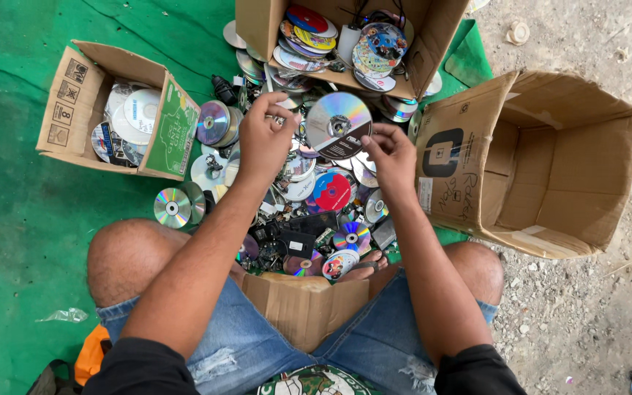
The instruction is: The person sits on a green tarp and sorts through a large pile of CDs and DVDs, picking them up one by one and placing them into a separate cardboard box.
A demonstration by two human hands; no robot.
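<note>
A shiny silver disc with a dark part under it point(339, 123) is held above a heap of discs point(309, 197) on the green mat. My left hand point(263, 139) grips its left edge with the fingertips. My right hand point(391, 155) pinches its lower right edge. Both hands hover over the heap, between my bent knees and the far box.
An empty cardboard box point(550, 161) lies on its side at the right. A box of discs point(345, 40) stands at the far middle, another point(118, 110) at the left. A flat cardboard piece point(305, 303) rests between my legs. Gravel ground lies right of the green mat point(23, 219).
</note>
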